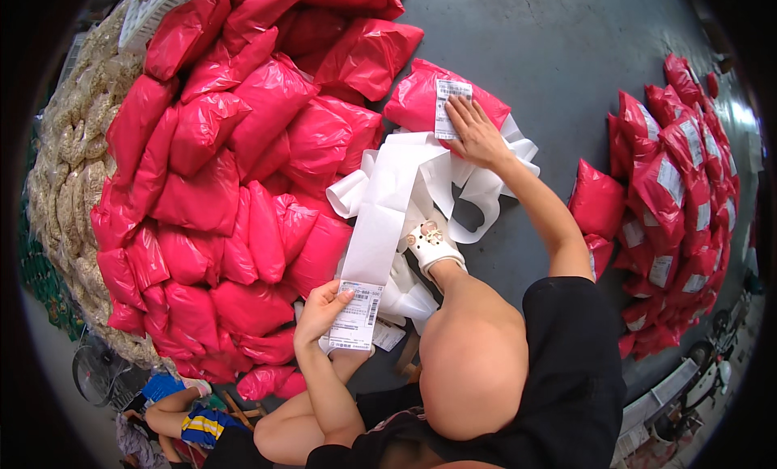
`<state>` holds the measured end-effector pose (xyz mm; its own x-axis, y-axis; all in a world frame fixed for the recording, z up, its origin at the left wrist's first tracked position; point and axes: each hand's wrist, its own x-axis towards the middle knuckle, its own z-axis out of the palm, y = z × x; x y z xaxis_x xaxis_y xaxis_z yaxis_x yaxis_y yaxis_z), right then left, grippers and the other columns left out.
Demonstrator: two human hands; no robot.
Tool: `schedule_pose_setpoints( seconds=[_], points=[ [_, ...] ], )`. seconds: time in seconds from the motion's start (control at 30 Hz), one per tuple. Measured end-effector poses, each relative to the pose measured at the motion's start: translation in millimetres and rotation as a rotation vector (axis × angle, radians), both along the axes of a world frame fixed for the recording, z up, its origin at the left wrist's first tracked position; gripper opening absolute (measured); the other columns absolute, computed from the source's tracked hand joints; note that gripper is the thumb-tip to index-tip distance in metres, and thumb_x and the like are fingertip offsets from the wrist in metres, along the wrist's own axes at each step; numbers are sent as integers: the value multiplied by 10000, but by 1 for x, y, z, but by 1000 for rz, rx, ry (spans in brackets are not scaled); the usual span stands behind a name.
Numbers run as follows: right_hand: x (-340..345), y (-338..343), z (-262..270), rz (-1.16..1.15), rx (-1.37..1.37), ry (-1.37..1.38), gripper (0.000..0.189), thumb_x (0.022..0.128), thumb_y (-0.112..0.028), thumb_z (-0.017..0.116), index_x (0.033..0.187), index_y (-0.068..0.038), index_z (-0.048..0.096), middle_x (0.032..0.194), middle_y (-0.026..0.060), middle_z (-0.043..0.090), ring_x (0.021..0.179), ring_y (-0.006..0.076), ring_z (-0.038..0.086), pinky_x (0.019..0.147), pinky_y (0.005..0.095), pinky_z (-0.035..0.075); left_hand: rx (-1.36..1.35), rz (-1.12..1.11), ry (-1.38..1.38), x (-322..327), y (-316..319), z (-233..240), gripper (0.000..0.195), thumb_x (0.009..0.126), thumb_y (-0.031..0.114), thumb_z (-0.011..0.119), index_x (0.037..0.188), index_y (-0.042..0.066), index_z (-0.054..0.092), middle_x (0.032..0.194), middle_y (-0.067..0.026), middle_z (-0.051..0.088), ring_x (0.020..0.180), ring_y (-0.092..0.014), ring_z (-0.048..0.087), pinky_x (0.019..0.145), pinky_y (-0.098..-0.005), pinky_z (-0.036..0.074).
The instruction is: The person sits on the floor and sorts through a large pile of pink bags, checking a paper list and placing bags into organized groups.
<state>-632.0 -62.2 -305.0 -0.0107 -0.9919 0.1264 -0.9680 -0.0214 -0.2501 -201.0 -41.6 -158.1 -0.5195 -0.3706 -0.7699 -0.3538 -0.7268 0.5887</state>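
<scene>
My left hand [322,314] pinches a printed shipping label [358,323] between thumb and fingers, beside my bent leg. From that label a long white strip of backing paper [382,226] runs up and falls in loops over the floor, around a white clog [432,244] on my foot. My right hand [475,129] lies flat, fingers extended, on another shipping label [446,114]. That label sits on the face of a pink plastic mailer bag [413,99], which rests on the floor beyond the loops.
Many pink mailer bags [261,129] without visible labels are heaped at left, with a white plastic basket [161,14] above. Labelled pink bags [668,177] are piled at right. Clear sacks of beige goods [79,153] stand far left. Another person's leg [173,414] shows lower left.
</scene>
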Motion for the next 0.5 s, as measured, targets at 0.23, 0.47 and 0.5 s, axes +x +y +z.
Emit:
schedule_pose_setpoints(
  seconds=[0.23, 0.47, 0.5],
  points=[
    [35, -37, 45, -70, -153, -103, 770, 867, -532, 474, 1419, -28, 288, 1486, 128, 268, 1393, 252, 208, 1146, 418, 116, 41, 60, -27, 14, 13, -10, 287, 932, 175, 566, 1106, -53, 575, 935, -74, 663, 800, -101, 620, 706, -236, 507],
    [28, -50, -15, -92, 45, -40, 880, 825, -622, 500, 1422, -19, 269, 1471, 165, 284, 1374, 304, 248, 1124, 472, 154, 33, 58, 36, -2, 7, -9, 276, 935, 163, 559, 1122, -41, 572, 934, -66, 663, 791, -92, 623, 694, -239, 509],
    [13, -47, -10, -201, -88, -124, 911, 812, -645, 504, 1422, -13, 261, 1467, 180, 284, 1366, 317, 264, 1118, 476, 172, 18, 68, 33, -1, 10, -7, 276, 936, 160, 557, 1128, -38, 571, 938, -66, 663, 795, -92, 623, 698, -240, 509]
  ],
)
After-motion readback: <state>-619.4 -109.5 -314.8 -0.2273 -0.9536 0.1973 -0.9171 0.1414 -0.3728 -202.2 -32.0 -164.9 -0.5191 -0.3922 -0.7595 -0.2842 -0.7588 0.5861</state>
